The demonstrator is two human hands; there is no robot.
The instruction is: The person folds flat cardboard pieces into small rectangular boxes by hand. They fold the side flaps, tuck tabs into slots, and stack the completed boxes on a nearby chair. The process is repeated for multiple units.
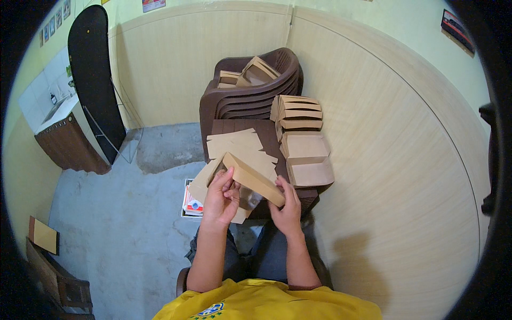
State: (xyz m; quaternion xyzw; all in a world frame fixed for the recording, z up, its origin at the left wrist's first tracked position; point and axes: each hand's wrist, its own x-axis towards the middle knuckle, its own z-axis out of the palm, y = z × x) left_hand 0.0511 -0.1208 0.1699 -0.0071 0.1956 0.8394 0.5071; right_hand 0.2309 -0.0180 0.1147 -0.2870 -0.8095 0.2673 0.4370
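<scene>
- Workpiece location: the partly folded cardboard tray [255,178] was suspended at the centre of the clock face, above the brown table [269,132], its long wall slanting from 10 o'clock to 4 o'clock.
- Left grip: from where I stood, the left hand [220,198] grasped the tray near its 10 o'clock end, thumb against the wall.
- Right grip: the right hand [286,209] grasped the 4 o'clock end, fingers over the upper edge. Pressure could not be judged.
- Supply: flat cardboard blanks [234,143] lay overlapping on the table from 11 to 12 o'clock, notches cut in their edges.
- Reference: open cardboard trays [306,152] sat at 2 o'clock, with a stack of folded trays [298,113] at 1 o'clock.
- Folding, as I judged it: the wall needed bending along its full crease, with both ends brought up evenly to prevent twist.
- Corners: tabs probably required squaring before being pressed home; forcing them risked tearing the card. Whether any had been seated could not be seen.
- Hold: light, flat finger pressure was advisable, since pinching could dent the wall.
</scene>
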